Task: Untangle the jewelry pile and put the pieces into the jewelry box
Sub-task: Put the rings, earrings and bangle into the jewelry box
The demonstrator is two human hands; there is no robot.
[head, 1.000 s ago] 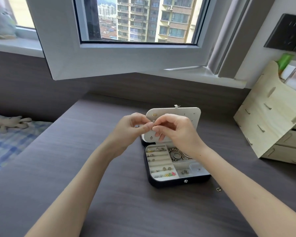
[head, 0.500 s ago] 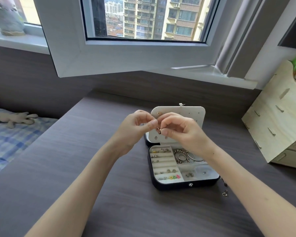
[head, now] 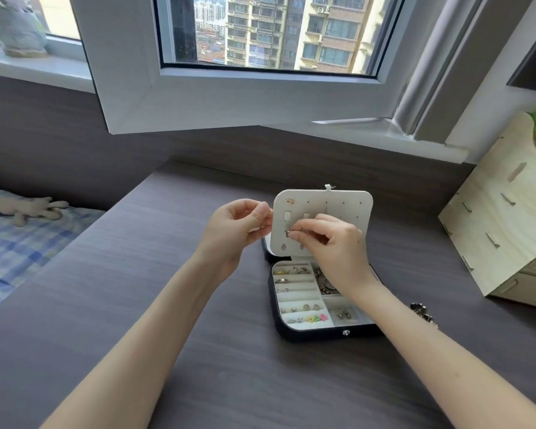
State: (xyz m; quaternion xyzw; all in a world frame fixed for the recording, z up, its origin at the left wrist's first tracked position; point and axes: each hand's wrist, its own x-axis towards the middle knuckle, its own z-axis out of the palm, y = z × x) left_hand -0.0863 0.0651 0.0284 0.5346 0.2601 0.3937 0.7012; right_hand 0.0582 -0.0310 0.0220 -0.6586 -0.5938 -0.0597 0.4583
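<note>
Standing open on the tabletop [head: 136,274], the jewelry box [head: 319,334] holds rings [head: 293,270] and coloured studs [head: 314,318] in the padded rows on its 9 o'clock half, and metal pieces [head: 325,283] in the compartments toward 3 o'clock. Pinned earrings [head: 287,215] sit in the raised lid panel [head: 350,201] at 12 o'clock. The jewelry pile [head: 423,314] lies just beside the box at 3 o'clock. The right hand [head: 334,246] pinches a small earring [head: 288,233] against the panel. The left hand [head: 235,230] has curled fingers, thumb at the panel's 9 o'clock edge; whether it grips anything is unclear. Half a second ago both hands met around the earring; now they are apart.
</note>
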